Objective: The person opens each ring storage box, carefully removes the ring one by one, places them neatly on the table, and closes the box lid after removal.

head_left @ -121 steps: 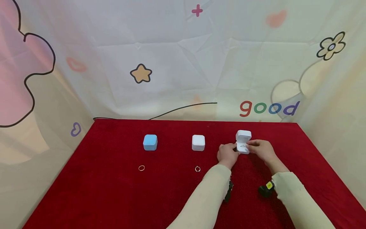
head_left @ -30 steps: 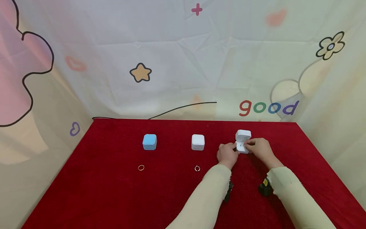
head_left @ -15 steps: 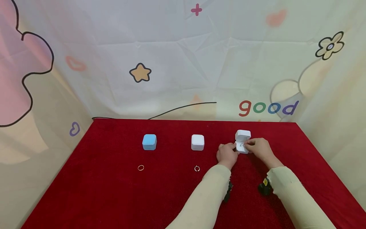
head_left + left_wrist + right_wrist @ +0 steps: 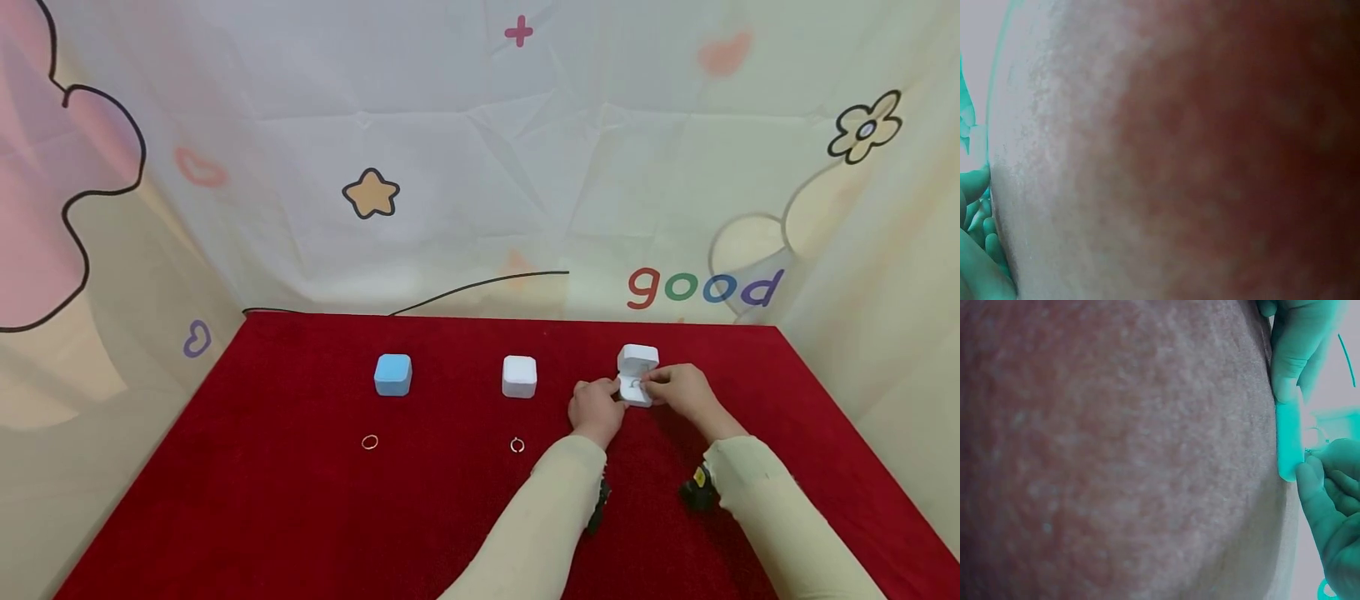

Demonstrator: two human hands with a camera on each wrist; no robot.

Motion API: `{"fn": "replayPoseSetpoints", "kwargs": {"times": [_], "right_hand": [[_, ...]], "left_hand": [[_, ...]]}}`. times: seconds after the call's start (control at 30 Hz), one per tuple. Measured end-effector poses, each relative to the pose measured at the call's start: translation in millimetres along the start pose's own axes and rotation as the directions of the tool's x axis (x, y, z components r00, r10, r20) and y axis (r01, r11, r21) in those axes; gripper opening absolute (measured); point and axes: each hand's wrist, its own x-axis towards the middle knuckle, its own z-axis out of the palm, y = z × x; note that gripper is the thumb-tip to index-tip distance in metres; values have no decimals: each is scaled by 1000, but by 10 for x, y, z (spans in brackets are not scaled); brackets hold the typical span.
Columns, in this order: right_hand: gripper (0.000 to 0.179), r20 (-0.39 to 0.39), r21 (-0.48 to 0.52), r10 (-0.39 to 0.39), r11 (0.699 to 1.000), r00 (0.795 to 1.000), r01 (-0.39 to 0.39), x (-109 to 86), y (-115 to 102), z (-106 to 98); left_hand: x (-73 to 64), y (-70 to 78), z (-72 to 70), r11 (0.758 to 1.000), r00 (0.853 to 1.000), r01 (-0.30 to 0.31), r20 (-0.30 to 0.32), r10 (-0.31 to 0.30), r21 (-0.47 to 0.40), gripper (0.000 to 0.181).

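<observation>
A white ring box [image 4: 636, 400] stands with its lid raised at the right rear of the red table. My left hand [image 4: 597, 410] grips the box's left side, thumb at the front edge. In the right wrist view, the left hand [image 4: 1300, 347] comes from above onto the box's front wall [image 4: 1290, 440]. With thumb and index finger, my right hand [image 4: 684, 396] pinches a small ring [image 4: 635, 384] at the box's white insert. The right wrist view shows these right-hand fingertips [image 4: 1310, 472] close beside the ring. Skin and sleeve fill most of both wrist views.
A closed white box [image 4: 519, 377] and a closed light blue box [image 4: 393, 375] stand in line to the left. In front of them lie an open-ended ring [image 4: 517, 445] and a thin ring [image 4: 370, 442]. A printed curtain [image 4: 465, 208] hangs behind the red cloth [image 4: 300, 517].
Over four seconds my right hand has shifted slightly left over the box, and the ring has turned at the insert. The left hand has kept its hold; the head view has tilted slightly.
</observation>
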Motion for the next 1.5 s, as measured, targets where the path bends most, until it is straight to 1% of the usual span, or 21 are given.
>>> {"fn": "replayPoseSetpoints", "kwargs": {"times": [0.27, 0.37, 0.53, 0.63, 0.8, 0.83, 0.97, 1.07, 1.2, 1.33, 1.5], "right_hand": [[35, 9, 23, 24, 999, 1000, -25, 18, 39, 10], [36, 11, 25, 21, 999, 1000, -21, 19, 52, 7], [36, 13, 61, 7, 998, 1000, -8, 26, 88, 6], [36, 17, 81, 6, 997, 1000, -7, 26, 103, 11], [37, 16, 93, 16, 996, 1000, -18, 14, 102, 14], [37, 15, 92, 19, 996, 1000, -20, 10, 98, 13], [40, 15, 108, 43, 993, 999, -44, -16, 69, -9], [42, 19, 139, 74, 987, 997, -76, -40, 38, -26], [45, 21, 168, 98, 981, 995, -100, -47, 15, -35], [45, 22, 176, 99, 979, 995, -102, -42, 13, -41], [44, 21, 179, 104, 978, 994, -106, -42, 23, -42]], "left_hand": [[-19, -3, -19, 1000, 1000, -4, -14, 4, 12, 40], [-17, -6, -6, 1000, 1000, -4, -19, 4, 11, 40], [-5, -10, 19, 1000, 999, -6, -35, 6, 12, 39], [-25, -17, 19, 1000, 998, -25, -54, 25, 16, 38], [-38, -22, 20, 999, 998, -33, -52, 33, 17, 38], [-28, -21, 26, 1000, 999, -21, -38, 21, 11, 39], [-14, -16, 33, 1000, 999, -16, -31, 16, 12, 40], [-8, -10, 27, 1000, 1000, -9, -23, 9, 3, 41], [5, -8, 21, 1000, 1000, -7, -27, 6, -11, 40], [17, -12, 34, 1000, 999, -13, -36, 13, 1, 40], [7, -14, 40, 1000, 999, -15, -30, 15, 5, 40]]}}
